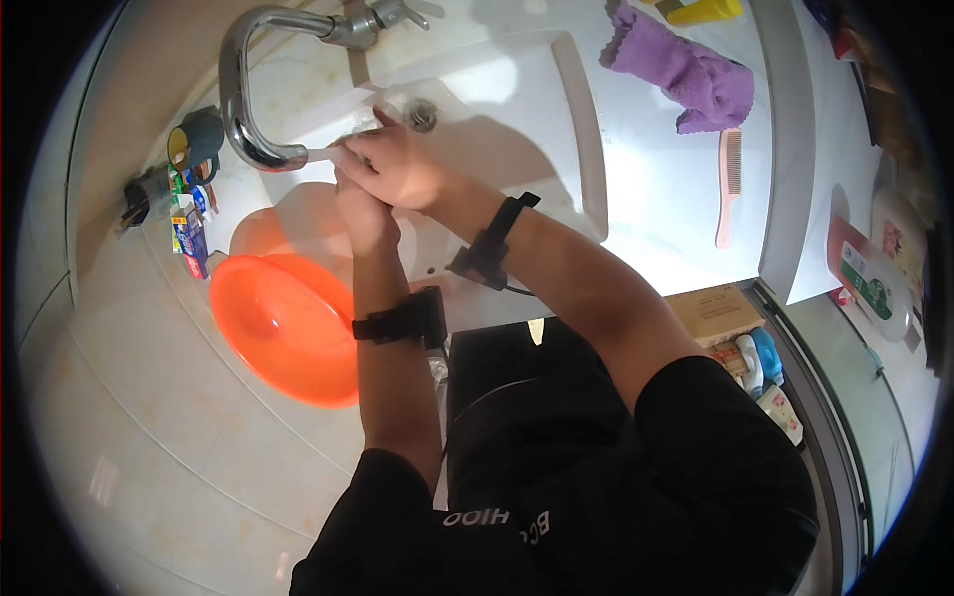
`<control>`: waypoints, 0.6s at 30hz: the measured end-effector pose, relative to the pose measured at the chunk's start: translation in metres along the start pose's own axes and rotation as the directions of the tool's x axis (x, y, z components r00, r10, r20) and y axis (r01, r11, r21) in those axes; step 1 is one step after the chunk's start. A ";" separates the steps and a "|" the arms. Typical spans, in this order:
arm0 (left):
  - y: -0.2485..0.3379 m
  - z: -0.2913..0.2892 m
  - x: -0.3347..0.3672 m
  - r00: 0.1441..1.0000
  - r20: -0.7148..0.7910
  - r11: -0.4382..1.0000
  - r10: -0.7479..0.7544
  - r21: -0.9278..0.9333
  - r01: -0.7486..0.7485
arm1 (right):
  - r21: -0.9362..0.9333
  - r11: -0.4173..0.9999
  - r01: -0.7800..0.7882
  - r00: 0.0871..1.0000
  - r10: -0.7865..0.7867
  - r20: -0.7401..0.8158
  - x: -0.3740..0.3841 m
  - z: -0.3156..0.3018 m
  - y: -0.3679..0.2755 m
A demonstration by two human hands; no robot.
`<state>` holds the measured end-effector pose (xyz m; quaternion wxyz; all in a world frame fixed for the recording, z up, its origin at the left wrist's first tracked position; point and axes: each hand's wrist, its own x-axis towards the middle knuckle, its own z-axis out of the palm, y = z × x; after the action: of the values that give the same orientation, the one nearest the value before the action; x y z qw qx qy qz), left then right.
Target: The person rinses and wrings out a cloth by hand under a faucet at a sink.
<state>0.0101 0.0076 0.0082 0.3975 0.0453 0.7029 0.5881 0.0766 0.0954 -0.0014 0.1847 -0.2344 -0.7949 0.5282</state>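
Over the white sink, a curved chrome faucet sends a thin stream of water onto my hands. My right hand lies over my left hand, its fingers curled round it and its thumb sticking out towards the drain. Most of the left hand's fingers are hidden under the right. Black straps with small devices sit on both forearms. An orange basin stands beside my left forearm.
A dark mug and small toothpaste boxes stand left of the faucet. On the right counter lie a purple towel, a pink comb and a yellow tube. A cardboard box and bottles sit below the counter's right edge.
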 end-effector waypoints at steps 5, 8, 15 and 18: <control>0.002 0.015 0.000 0.986 -0.165 0.991 0.006 0.130 0.016 | 0.537 0.843 -0.026 0.928 0.220 -0.301 0.010 0.022 0.005; -0.026 -0.016 0.021 0.969 -0.141 0.971 0.204 0.156 -0.182 | 0.722 0.689 -0.054 0.883 0.371 -0.287 0.017 0.026 -0.012; -0.003 0.019 0.000 0.998 -0.059 0.961 -0.026 0.274 0.041 | 0.924 0.321 -0.207 0.724 0.685 -0.075 -0.001 0.024 0.013; -0.012 0.003 0.008 0.997 -0.020 0.978 0.075 0.196 -0.070 | 0.808 0.480 -0.342 0.763 0.644 -0.059 -0.010 0.027 0.019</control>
<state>0.0111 0.0110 -0.0059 0.3596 0.1017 0.7606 0.5309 0.0734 0.0762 -0.0292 0.2419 -0.4484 -0.3459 0.7879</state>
